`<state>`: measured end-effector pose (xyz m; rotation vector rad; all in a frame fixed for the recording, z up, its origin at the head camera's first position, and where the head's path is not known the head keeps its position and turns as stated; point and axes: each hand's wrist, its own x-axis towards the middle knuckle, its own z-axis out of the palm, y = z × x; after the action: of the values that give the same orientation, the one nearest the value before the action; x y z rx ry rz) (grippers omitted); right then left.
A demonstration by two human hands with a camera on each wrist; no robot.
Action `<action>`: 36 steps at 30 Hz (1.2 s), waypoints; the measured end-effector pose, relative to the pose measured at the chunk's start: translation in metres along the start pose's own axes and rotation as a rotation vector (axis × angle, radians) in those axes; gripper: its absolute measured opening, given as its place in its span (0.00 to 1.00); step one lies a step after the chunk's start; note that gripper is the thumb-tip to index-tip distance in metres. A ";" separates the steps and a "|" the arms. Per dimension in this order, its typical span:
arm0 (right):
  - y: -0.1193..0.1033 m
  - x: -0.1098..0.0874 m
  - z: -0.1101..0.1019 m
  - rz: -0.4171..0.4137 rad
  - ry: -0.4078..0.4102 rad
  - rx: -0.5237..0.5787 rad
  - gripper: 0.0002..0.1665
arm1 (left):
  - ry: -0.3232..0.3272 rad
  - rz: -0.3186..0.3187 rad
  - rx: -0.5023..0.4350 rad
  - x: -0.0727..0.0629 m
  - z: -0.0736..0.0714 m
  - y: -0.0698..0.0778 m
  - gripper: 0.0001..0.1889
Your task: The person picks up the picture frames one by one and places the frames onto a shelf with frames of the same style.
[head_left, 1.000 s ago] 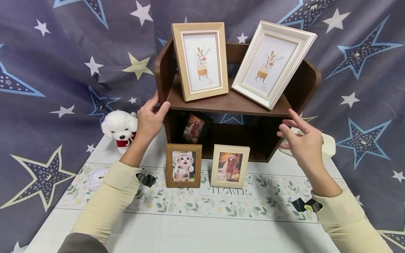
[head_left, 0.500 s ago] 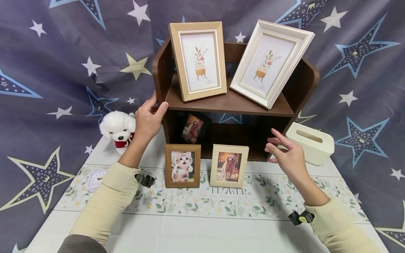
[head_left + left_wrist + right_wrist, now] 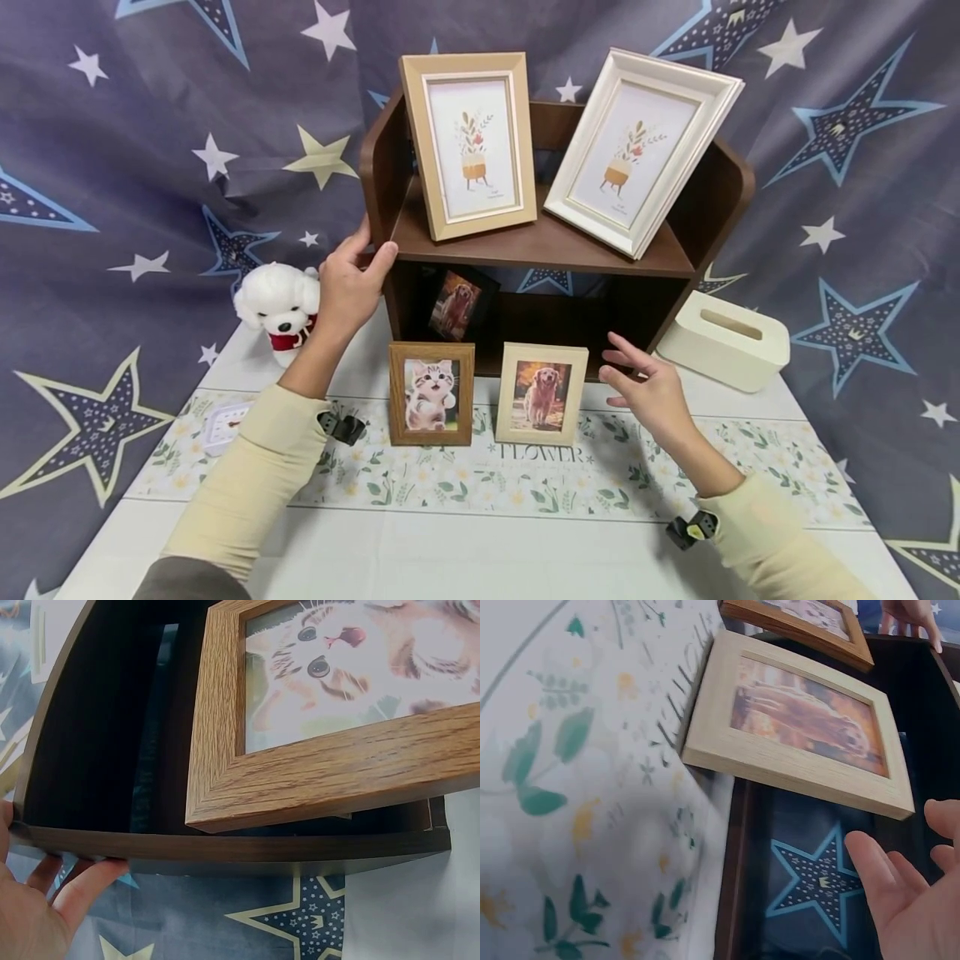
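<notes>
My left hand (image 3: 352,279) grips the left side of a dark brown two-tier shelf (image 3: 540,250), thumb at the front edge and fingers along the outer side. My right hand (image 3: 648,387) holds nothing, its fingers spread and slightly bent in front of the shelf's lower right. Nearest to it is a cream picture frame (image 3: 506,400) with a golden retriever photo, standing on the table runner. Left of that stands a brown wood-grain picture frame (image 3: 397,400) with a kitten photo. In the right wrist view, my right fingertips (image 3: 862,844) are just beyond the cream frame's corner.
On the upper tier are a tan frame (image 3: 417,150) and a tilted white frame (image 3: 585,133). A black frame (image 3: 487,292) leans inside the lower tier. A white plush dog (image 3: 270,292) and small white clock (image 3: 225,425) lie left; a white tissue box (image 3: 720,354) stands right.
My right hand has moved left and down from the shelf's right side, nearer the cream frame, uncovering the tissue box. My left hand stays on the shelf.
</notes>
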<state>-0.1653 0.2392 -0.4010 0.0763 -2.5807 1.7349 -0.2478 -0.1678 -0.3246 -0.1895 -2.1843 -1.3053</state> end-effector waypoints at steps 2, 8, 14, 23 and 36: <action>0.002 0.000 0.003 0.007 -0.010 0.013 0.38 | 0.003 0.000 0.000 0.000 0.000 0.000 0.28; 0.008 0.003 0.012 0.005 -0.027 0.066 0.40 | 0.009 -0.002 -0.003 0.000 0.000 0.000 0.27; 0.017 0.002 0.018 0.001 -0.055 0.048 0.41 | 0.004 -0.011 0.004 0.001 0.000 0.001 0.27; 0.027 -0.002 0.028 -0.010 -0.055 0.048 0.41 | 0.009 -0.008 -0.008 0.000 0.001 0.002 0.28; 0.038 -0.002 0.041 -0.066 -0.027 0.095 0.44 | 0.012 0.004 0.015 0.000 0.000 0.002 0.28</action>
<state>-0.1653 0.2155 -0.4520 0.1865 -2.4821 1.8445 -0.2469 -0.1673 -0.3233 -0.1799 -2.1812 -1.2844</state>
